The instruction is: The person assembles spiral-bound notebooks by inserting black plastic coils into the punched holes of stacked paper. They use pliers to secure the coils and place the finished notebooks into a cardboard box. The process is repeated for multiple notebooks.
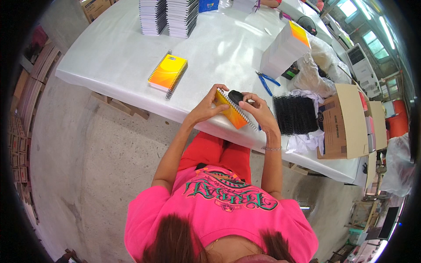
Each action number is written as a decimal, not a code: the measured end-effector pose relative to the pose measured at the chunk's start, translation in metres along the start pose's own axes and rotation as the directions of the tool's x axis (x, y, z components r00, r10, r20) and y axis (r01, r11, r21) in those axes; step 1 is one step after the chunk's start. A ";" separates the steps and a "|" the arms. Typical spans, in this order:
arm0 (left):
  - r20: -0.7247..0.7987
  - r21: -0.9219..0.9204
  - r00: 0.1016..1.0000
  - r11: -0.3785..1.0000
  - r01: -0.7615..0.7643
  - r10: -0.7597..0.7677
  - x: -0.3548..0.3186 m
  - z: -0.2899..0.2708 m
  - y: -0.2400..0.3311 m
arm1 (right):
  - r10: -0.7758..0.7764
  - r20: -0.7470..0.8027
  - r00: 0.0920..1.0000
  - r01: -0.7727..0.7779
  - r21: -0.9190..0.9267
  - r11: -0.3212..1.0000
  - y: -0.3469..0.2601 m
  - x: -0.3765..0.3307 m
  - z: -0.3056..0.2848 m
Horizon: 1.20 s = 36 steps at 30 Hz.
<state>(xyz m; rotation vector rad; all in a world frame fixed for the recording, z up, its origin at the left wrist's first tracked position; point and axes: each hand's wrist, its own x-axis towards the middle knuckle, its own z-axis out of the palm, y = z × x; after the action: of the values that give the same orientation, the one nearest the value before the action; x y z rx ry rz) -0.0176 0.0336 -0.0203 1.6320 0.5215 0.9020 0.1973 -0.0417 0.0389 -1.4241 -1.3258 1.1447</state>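
Both hands up over the white table's [131,57] edge: left hand [205,106] grips the orange spiral notebook [232,111], right hand [258,109] pinches its wire spine; bare concrete floor [87,166] below.

Single head-worn fisheye looks steeply down, close above the white table [131,57].
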 end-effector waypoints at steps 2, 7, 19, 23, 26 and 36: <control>0.003 -0.017 1.000 1.000 0.015 -0.015 -0.003 0.000 0.000 | 0.032 0.031 0.999 -0.036 0.134 0.990 0.003 0.001 0.002; -0.024 -0.053 1.000 0.998 0.019 -0.020 0.000 0.004 0.003 | -0.012 -0.136 0.991 0.023 0.075 0.997 0.009 0.016 0.005; -0.443 0.067 0.889 0.993 -0.100 0.119 -0.011 0.023 0.004 | -0.216 -0.479 0.851 -0.321 -0.798 0.509 0.064 -0.039 -0.014; -0.448 0.078 0.889 0.995 -0.064 0.092 -0.011 0.022 0.010 | -0.269 -0.468 0.842 -0.246 -0.777 0.580 0.066 -0.045 -0.013; -0.426 0.143 0.902 0.990 -0.008 0.069 -0.009 0.018 0.024 | -0.358 -0.532 0.767 -0.130 -0.676 0.725 0.055 -0.047 -0.012; -0.379 0.042 0.923 0.995 0.091 -0.069 -0.015 0.009 0.022 | -0.550 -0.222 0.805 0.386 -0.509 0.769 -0.004 -0.051 0.082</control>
<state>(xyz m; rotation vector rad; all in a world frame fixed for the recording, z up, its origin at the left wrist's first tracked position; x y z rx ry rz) -0.0225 0.0108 -0.0037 1.4804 0.8821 1.1568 0.1159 -0.0923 0.0286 -1.3956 -1.6111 0.2214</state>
